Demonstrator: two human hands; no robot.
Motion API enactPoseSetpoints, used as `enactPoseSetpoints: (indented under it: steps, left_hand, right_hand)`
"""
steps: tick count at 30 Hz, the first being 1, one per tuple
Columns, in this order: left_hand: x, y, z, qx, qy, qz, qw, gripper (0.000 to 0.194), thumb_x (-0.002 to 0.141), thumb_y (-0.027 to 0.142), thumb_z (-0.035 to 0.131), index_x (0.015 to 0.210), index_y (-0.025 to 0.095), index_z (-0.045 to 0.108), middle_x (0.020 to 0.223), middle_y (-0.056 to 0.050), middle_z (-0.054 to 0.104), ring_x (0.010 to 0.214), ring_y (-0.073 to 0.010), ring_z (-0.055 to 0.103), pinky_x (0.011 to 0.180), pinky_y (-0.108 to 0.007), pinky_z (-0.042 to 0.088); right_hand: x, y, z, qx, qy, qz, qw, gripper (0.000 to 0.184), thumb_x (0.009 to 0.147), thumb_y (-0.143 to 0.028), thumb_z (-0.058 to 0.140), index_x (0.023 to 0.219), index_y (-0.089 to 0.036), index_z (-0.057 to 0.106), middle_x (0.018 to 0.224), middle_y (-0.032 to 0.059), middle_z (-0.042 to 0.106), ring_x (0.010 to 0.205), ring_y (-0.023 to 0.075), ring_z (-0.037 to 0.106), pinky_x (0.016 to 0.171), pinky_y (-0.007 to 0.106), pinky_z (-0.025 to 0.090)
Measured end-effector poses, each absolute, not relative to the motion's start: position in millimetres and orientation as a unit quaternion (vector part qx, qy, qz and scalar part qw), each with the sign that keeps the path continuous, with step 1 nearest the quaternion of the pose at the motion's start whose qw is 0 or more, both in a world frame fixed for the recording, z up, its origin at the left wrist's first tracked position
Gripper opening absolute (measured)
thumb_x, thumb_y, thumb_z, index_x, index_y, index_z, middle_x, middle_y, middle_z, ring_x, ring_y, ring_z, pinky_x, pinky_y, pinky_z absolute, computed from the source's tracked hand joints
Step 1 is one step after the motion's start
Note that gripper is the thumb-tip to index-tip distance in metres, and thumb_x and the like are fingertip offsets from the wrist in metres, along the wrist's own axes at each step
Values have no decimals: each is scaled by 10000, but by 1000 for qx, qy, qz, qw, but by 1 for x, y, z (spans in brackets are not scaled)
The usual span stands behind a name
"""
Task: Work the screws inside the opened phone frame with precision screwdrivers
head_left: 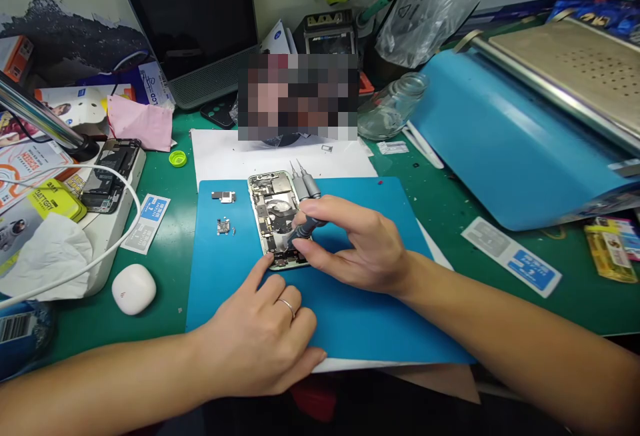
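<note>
An opened phone (270, 206) with its insides showing lies on a blue work mat (350, 303). My right hand (350, 243) pinches a grey screwdriver (306, 227) whose tip points down into the phone's lower part. My left hand (260, 333), with a ring on one finger, rests on the mat; its index finger is stretched out and presses the phone's lower left corner, the other fingers are curled. Two more screwdrivers (306, 183) lie beside the phone's right edge. Two small metal parts (223, 211) sit on the mat to the phone's left.
A second opened phone (107, 173) lies on a white block at left, with a white cable (120, 229), a white earbud case (133, 288) and tissue. A dark monitor (195, 23) stands behind. A glass jar (390, 106) and a blue machine (515, 136) fill the right.
</note>
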State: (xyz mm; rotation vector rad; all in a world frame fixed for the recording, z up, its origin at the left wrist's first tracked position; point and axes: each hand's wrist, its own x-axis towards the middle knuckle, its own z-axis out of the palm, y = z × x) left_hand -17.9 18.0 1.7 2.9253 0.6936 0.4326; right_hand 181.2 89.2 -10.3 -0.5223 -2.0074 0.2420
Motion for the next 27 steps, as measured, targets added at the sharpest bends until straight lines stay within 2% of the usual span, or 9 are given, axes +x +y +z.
enactPoseSetpoints:
  steps: [5,10,17,27]
  left_hand:
    - [-18,18,0,963,225,144,44,305,965,424,530,780,184,563,731,-30,517,724,-211,495,1055,-512,442]
    - [-17,19,-1,964,221,145,36,309,971,425,515,778,188,552,725,-24,502,717,-211,486,1044,-508,449]
    - [-18,18,-1,964,221,142,38,306,973,426,515,786,188,558,732,-25,502,726,-215,483,1054,-512,445]
    - [-18,19,-2,965,218,139,37,307,972,433,513,792,189,558,737,-26,506,740,-220,491,1066,-515,427]
  right_hand:
    - [181,89,-8,-207,-838,83,499,612,859,-75,668,1427,-146,452,1040,101,736,714,155,672,630,283,611]
    - [181,88,-7,-222,-839,79,490,541,902,-98,634,1404,-181,450,1029,83,734,710,143,670,625,280,612]
    - [181,88,-9,-224,-840,69,490,505,888,-84,651,1359,-127,474,1052,120,731,756,160,694,667,291,628]
    - [182,88,-9,-222,-843,75,485,493,901,-117,662,1356,-147,475,1087,122,740,719,147,701,657,289,630]
